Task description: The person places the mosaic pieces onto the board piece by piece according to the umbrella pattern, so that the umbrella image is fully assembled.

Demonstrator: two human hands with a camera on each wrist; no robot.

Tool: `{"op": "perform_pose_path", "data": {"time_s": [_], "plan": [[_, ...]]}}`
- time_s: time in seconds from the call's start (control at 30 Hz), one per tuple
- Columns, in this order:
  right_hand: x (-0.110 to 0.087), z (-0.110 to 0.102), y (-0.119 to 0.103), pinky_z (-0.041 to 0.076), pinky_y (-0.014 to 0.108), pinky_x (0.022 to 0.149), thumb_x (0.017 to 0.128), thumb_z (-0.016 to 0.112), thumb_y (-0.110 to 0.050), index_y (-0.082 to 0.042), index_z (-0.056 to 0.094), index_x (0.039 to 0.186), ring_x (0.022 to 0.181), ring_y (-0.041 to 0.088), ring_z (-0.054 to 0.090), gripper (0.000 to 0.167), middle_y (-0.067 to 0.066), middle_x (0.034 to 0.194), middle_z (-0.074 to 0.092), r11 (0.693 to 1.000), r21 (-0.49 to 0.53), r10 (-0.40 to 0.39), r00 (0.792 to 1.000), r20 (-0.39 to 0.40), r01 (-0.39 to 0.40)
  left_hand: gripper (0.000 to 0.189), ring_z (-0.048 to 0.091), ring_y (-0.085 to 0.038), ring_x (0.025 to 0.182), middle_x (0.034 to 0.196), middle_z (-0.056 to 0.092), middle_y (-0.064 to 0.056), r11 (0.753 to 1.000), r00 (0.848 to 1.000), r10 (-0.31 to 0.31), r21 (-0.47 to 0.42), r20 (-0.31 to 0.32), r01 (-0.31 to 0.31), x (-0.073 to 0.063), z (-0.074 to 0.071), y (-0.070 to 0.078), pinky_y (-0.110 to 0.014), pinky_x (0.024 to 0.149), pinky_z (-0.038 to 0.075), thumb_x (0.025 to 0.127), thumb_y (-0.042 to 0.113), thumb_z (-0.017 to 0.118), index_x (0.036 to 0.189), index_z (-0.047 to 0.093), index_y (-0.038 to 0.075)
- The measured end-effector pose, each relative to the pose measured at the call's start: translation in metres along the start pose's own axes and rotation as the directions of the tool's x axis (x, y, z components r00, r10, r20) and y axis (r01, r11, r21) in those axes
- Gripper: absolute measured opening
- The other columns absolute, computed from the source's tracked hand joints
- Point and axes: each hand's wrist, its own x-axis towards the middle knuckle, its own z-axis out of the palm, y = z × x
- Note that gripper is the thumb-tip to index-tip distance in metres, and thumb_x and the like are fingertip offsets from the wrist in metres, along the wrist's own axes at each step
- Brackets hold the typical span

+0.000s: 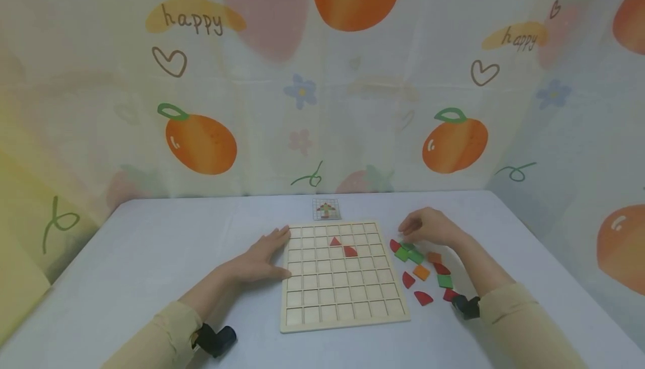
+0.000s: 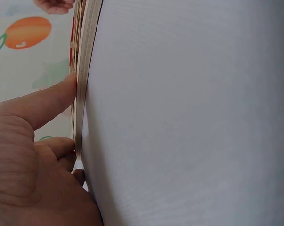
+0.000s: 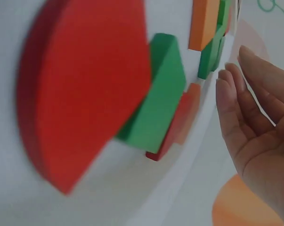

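Note:
A pale wooden grid board (image 1: 322,297) lies on the table, bearing a red triangle (image 1: 335,242) and a red quarter-circle piece (image 1: 350,251). My left hand (image 1: 257,260) touches the board's left edge with spread fingers; the thumb (image 2: 57,96) lies against that edge in the left wrist view. Over the far end of the loose pieces hovers my right hand (image 1: 430,227), its fingers loosely bent with nothing visible between them. Below it are green pieces (image 1: 415,256) and a red quarter circle (image 1: 395,245). The right wrist view shows the fingers (image 3: 226,96) apart from the pieces.
Nearer along the board's right side lie an orange square (image 1: 421,272), a green square (image 1: 445,281) and several red quarter circles (image 1: 423,298). A small pattern card (image 1: 326,209) sits behind the board. A printed curtain (image 1: 262,134) hangs beyond the table's far edge.

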Motion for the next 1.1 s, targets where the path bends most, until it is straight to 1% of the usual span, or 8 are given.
{"op": "perform_pose_path", "data": {"time_s": [0.07,0.17,0.37,0.47,0.6,0.8,1.1], "plan": [[-0.001,0.001,0.0,0.062,0.036,0.086,0.087,0.074,-0.018,-0.009,0.074,0.105,0.088,0.015,0.067,0.021,0.007,0.101,0.075,1.0,0.013,0.003,1.0,0.0,-0.003,0.093,0.004,-0.038,0.157,0.168,0.011,-0.012,1.0,1.0,0.0,-0.004,-0.001,0.0,0.0,0.0,-0.001,-0.055,0.129,0.005,0.085,0.029,0.071,0.157,0.019,0.001],[-0.001,0.003,-0.002,0.062,0.036,0.085,0.086,0.074,-0.016,-0.008,0.074,0.104,0.088,0.015,0.068,0.02,0.007,0.1,0.075,1.0,0.019,-0.016,1.0,0.001,0.016,0.093,0.003,-0.038,0.157,0.169,0.01,-0.011,1.0,1.0,0.0,-0.01,-0.001,0.0,0.0,0.0,-0.002,-0.055,0.129,0.004,0.086,0.029,0.071,0.157,0.019,0.001],[0.003,0.008,-0.005,0.06,0.035,0.083,0.084,0.077,-0.017,-0.009,0.075,0.101,0.086,0.014,0.065,0.019,0.005,0.097,0.075,0.997,0.013,-0.08,0.997,0.008,0.08,0.093,0.004,-0.038,0.157,0.169,0.011,-0.012,1.0,1.0,0.001,-0.008,-0.006,-0.001,-0.001,0.0,-0.002,-0.056,0.129,0.005,0.085,0.029,0.072,0.157,0.019,0.001],[0.004,0.01,-0.008,0.059,0.034,0.083,0.083,0.078,-0.018,-0.01,0.075,0.101,0.086,0.015,0.062,0.02,0.004,0.096,0.074,0.997,0.011,-0.082,0.997,0.012,0.082,0.092,0.004,-0.037,0.157,0.169,0.011,-0.01,1.0,1.0,-0.01,-0.004,-0.01,0.01,0.0,0.0,-0.002,-0.055,0.129,0.005,0.086,0.029,0.071,0.157,0.019,0.003],[0.007,0.013,-0.011,0.058,0.034,0.083,0.081,0.079,-0.015,-0.01,0.075,0.1,0.086,0.015,0.062,0.019,0.004,0.096,0.074,0.997,0.002,-0.083,0.996,0.028,0.083,0.093,0.004,-0.037,0.157,0.169,0.01,-0.01,1.0,1.0,-0.019,-0.005,-0.01,0.019,0.0,0.0,-0.002,-0.055,0.129,0.005,0.086,0.03,0.071,0.157,0.019,0.003],[0.01,0.015,-0.012,0.057,0.032,0.08,0.08,0.079,-0.012,-0.011,0.075,0.096,0.083,0.014,0.061,0.017,0.003,0.093,0.074,0.994,-0.029,-0.102,0.993,0.057,0.104,0.093,0.004,-0.038,0.157,0.169,0.01,-0.011,1.0,1.0,-0.01,-0.002,-0.01,0.01,0.0,-0.001,-0.002,-0.055,0.129,0.005,0.085,0.03,0.071,0.157,0.019,0.003],[0.007,0.015,-0.014,0.057,0.032,0.082,0.081,0.079,-0.013,-0.011,0.075,0.096,0.083,0.014,0.061,0.016,0.002,0.092,0.074,0.997,-0.037,-0.068,0.996,0.061,0.07,0.094,0.004,-0.038,0.157,0.169,0.01,-0.011,1.0,1.0,-0.003,-0.004,0.0,0.003,0.001,0.0,-0.002,-0.055,0.129,0.004,0.085,0.03,0.071,0.157,0.019,0.002]]}}
